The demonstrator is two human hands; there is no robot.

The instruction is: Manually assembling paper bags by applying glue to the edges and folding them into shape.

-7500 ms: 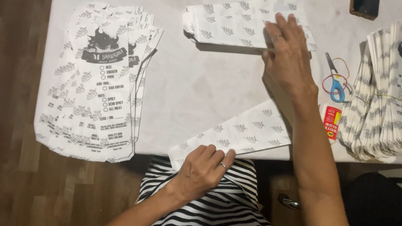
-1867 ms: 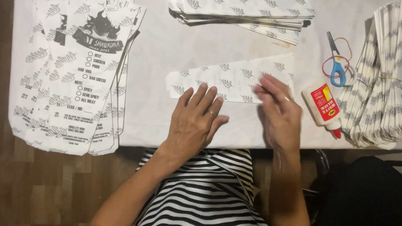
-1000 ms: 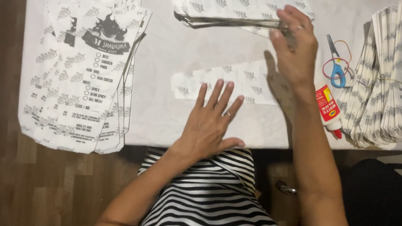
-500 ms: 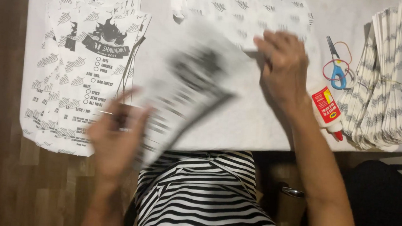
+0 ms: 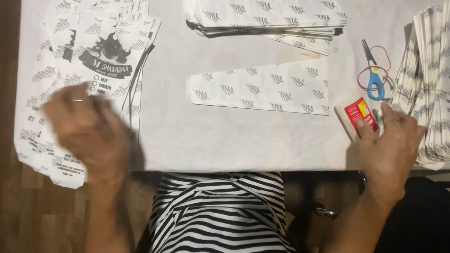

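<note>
Fingers [image 5: 369, 131] of the right hand [image 5: 390, 147] grasp the glue bottle [image 5: 360, 115] below the scissors [image 5: 373, 73]; left hand [image 5: 84, 131] blurred, grip indeterminate.

Lighting even and moderately bright on the white table [image 5: 224, 142], apparently from overhead; no glare noted. Surroundings dim: floor at left and the area at lower right fall into near-darkness. Left hand [image 5: 86, 133] heavily motion-blurred (outline smeared, fingers indistinct), with a soft shadow at its right. Right hand [image 5: 390, 147] reasonably sharp. Printed paper stacks [image 5: 90, 66] legible in focus; slight softness overall.
</note>
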